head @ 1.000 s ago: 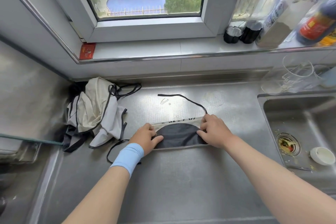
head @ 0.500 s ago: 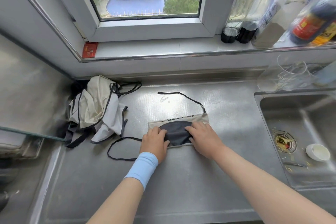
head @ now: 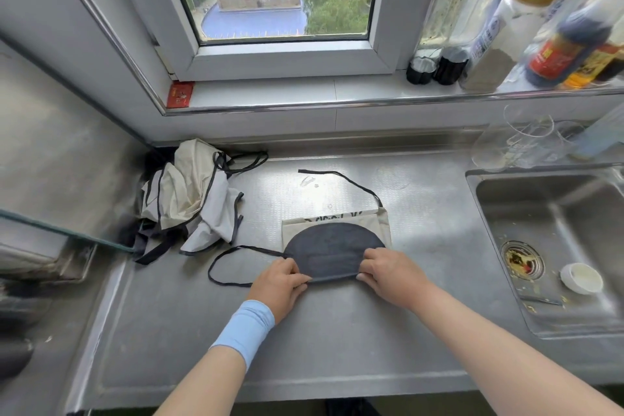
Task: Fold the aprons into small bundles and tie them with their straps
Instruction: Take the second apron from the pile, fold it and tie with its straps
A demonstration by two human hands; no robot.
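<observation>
No writing can be read
Black lettering on the folded apron point(head: 334, 246) is half hidden; the label on the far-right bottle point(head: 553, 57) and the red card point(head: 180, 94) are too blurred

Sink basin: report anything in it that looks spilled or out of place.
Food scraps fill the drain strainer and speckle the sink floor; a small white dish lies beside the drain.

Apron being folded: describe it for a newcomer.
On the steel counter left of the sink, left hand and right hand pinch the apron at its near edge. It lies flat, beige under a dark oval panel, unlike the crumpled heap beside it.
</observation>
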